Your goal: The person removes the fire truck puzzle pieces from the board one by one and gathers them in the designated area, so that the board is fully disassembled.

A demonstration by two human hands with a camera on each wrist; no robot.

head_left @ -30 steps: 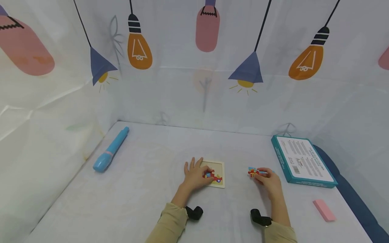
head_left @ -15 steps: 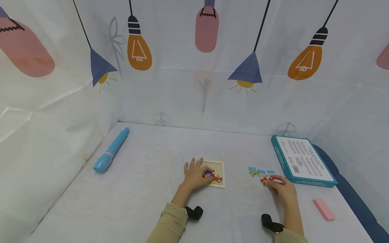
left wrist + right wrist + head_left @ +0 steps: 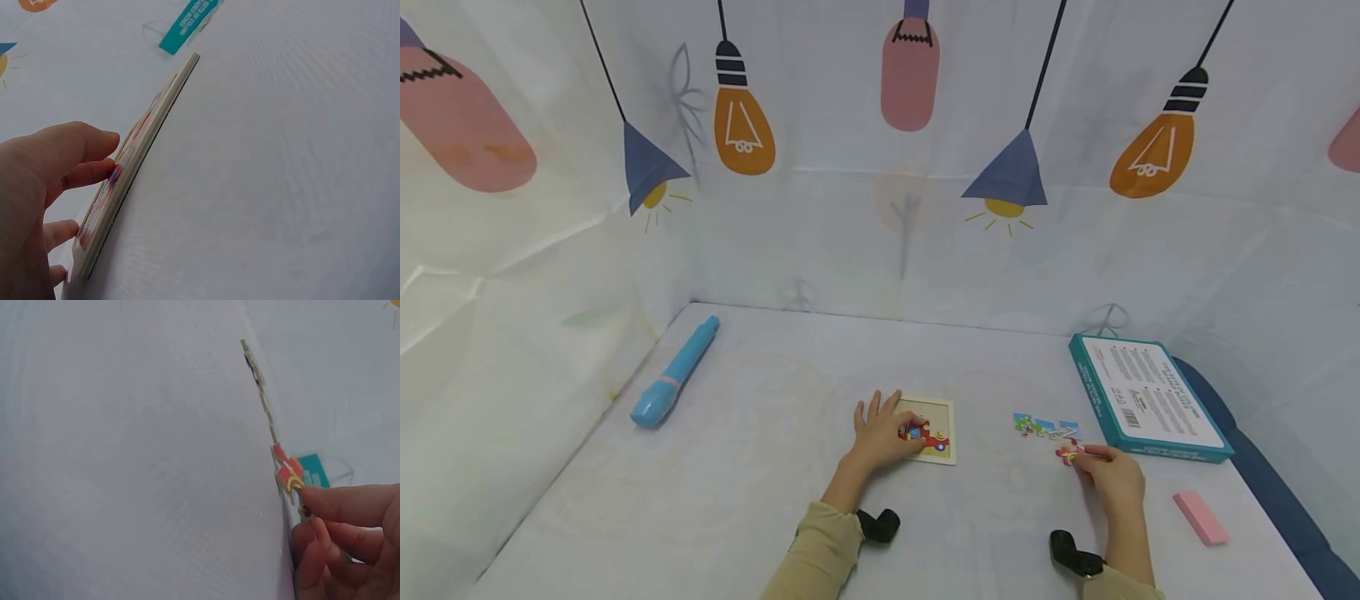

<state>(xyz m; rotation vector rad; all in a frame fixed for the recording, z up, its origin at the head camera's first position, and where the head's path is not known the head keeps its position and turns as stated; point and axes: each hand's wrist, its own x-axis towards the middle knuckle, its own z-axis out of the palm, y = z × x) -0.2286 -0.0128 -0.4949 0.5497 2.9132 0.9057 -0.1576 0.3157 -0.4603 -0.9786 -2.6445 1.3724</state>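
A thin red-and-yellow puzzle piece (image 3: 288,475) is pinched in my right hand (image 3: 1116,482), toward the desk's (image 3: 737,492) right edge, beside flat jigsaw-cut pieces (image 3: 1036,426); my left hand (image 3: 878,437) — fingers loosely spread — touches a square, pale-rimmed board (image 3: 951,429). Along that edge: a teal box (image 3: 1150,398), barcoded, small print unreadable.

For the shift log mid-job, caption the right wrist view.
Right hand pinching a red and yellow puzzle piece, teal box in the background.
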